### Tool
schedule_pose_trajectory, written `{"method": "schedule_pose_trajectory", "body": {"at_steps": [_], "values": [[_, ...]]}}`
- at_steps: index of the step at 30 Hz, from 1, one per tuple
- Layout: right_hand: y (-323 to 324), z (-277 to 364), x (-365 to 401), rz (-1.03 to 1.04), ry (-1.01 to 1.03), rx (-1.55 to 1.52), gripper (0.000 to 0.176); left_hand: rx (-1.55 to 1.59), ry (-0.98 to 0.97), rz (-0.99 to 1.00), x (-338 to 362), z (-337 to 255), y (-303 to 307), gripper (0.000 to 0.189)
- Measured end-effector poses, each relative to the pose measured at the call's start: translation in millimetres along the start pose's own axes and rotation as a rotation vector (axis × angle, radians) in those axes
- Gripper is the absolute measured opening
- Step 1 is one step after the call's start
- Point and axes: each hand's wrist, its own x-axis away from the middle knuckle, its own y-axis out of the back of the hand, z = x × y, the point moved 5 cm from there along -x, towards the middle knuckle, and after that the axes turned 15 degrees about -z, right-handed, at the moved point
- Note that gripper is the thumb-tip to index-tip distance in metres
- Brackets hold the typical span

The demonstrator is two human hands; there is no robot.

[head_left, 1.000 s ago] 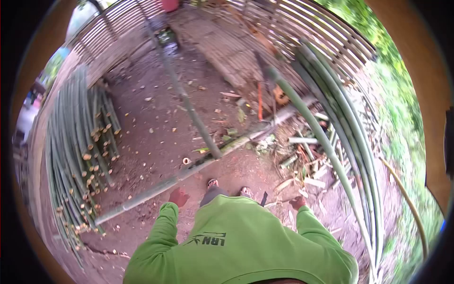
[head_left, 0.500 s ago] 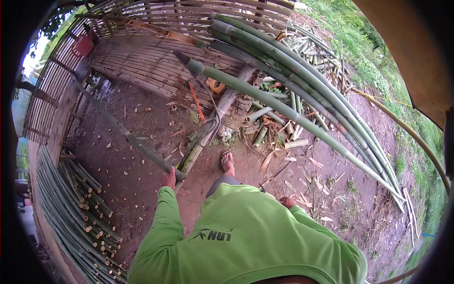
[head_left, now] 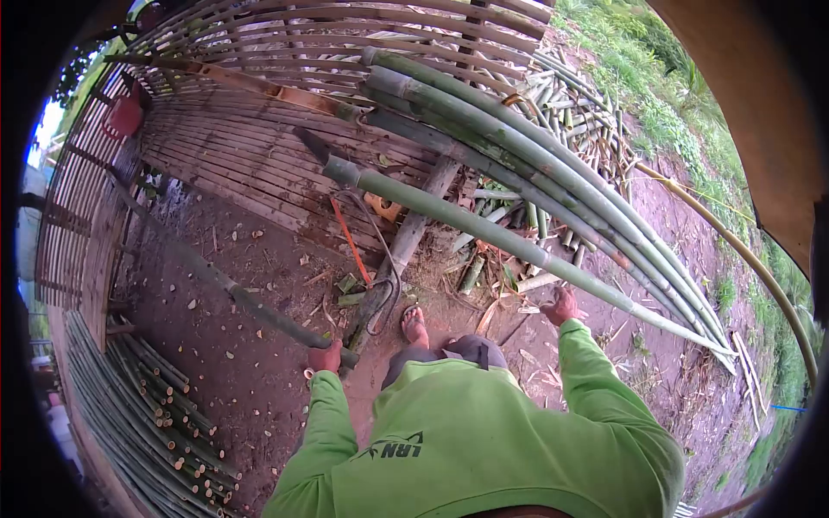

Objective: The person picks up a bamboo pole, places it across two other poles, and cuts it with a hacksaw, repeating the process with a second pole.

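Observation:
My left hand (head_left: 325, 356) is closed round the near end of a dark bamboo pole (head_left: 250, 302), which slants away to the upper left. A small pale round end shows beside its fingers; what it belongs to is unclear. My right hand (head_left: 563, 306) is just below a long green bamboo pole (head_left: 458, 217), fingers apart, with nothing visible in it. That pole rests across a thick log (head_left: 420, 216). A dark blade (head_left: 312, 145) lies at its far end. A bow saw with an orange strip (head_left: 351, 242) leans by the log.
Several long green poles (head_left: 518, 129) lie beyond, next to a heap of cut pieces (head_left: 587, 112). A slatted bamboo platform (head_left: 250, 147) is at the back, with a red chair (head_left: 123, 116). Stacked thin poles (head_left: 112, 414) lie at lower left. My foot (head_left: 414, 328) is near the log.
My right hand has moved up and outward from beside my body towards the long green pole. My left hand still grips the dark pole, now slightly lower and further right in view.

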Motion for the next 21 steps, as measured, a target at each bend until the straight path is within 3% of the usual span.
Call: {"method": "schedule_pose_trajectory", "body": {"at_steps": [1,3,5,7,10,14,18,19,20,21], "values": [[7,9,-16,-0.027,0.033,-0.028,0.079,-0.002,0.059,0.010,6,-8,3,0.042],[23,32,-43,0.015,0.028,0.059,0.088,-0.023,-0.028,0.010,-10,9,-16,0.046],[24,33,-67,0.049,0.069,0.124,0.099,-0.194,-0.024,0.037,13,-29,8,0.049],[20,23,-87,0.110,0.095,0.206,0.107,-0.302,-0.159,-0.074,24,-39,25,0.059],[17,9,-103,0.187,0.109,0.387,0.112,-0.354,-0.306,-0.325,46,-14,43,0.070],[-45,-62,-144,0.445,0.257,0.355,0.104,-0.133,-0.179,-0.276,118,39,54,0.066],[-53,-64,-150,0.544,0.301,0.335,0.092,-0.181,-0.243,-0.024,210,60,3,0.050],[-50,-59,-149,0.580,0.339,0.309,0.085,-0.211,-0.283,0.069,234,41,-14,0.046],[-50,-56,-141,0.599,0.407,0.221,0.074,-0.048,-0.272,0.142,265,14,-23,0.042],[-13,-23,-114,0.554,0.464,0.211,0.071,-0.037,-0.315,0.315,291,-15,-33,0.041]]}}
